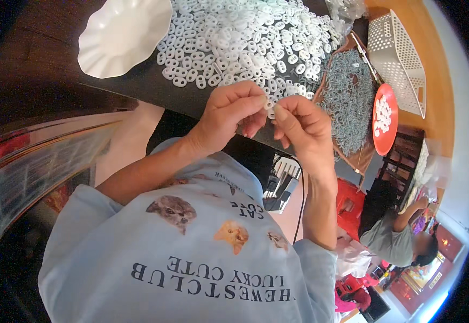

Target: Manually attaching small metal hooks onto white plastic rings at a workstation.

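My left hand and my right hand meet at the table's near edge, thumbs and forefingers pinched. Between their fingertips is a small white oval plastic piece with two holes; finer detail on it is too small to make out. Just beyond the hands lies a big heap of the same white oval pieces. Close by my right hand, a pile of small grey metal-looking parts rests on a brown tray.
A white scalloped bowl stands at the far left. On the right are a red plate holding white pieces and a white perforated basket. A clear plastic bag lies at the back. Another person sits at the lower right.
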A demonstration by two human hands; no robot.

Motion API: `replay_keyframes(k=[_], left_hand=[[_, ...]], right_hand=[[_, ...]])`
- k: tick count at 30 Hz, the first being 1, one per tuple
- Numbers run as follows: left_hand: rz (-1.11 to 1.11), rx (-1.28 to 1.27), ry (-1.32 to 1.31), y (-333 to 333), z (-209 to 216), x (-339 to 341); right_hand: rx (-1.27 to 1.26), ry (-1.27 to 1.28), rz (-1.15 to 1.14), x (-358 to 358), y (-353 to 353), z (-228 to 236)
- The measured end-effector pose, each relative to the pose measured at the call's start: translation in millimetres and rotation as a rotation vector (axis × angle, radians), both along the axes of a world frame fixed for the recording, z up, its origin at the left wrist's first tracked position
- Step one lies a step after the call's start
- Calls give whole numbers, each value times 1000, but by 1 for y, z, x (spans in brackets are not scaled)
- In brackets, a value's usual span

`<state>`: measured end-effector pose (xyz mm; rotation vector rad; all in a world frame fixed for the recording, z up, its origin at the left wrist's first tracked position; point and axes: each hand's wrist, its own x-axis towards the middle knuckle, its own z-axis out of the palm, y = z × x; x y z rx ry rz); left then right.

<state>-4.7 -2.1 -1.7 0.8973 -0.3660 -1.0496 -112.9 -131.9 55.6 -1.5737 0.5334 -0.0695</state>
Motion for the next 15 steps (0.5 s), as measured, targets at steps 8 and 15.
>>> replay_keyframes(k=[8,15], left_hand=[[-57,-52,24,-3,4,3],[-39,-51,156,-3,0,6]], right_hand=[[-187,-185,-114,4,8,-8],[-322,-223,24,1,4,-11]])
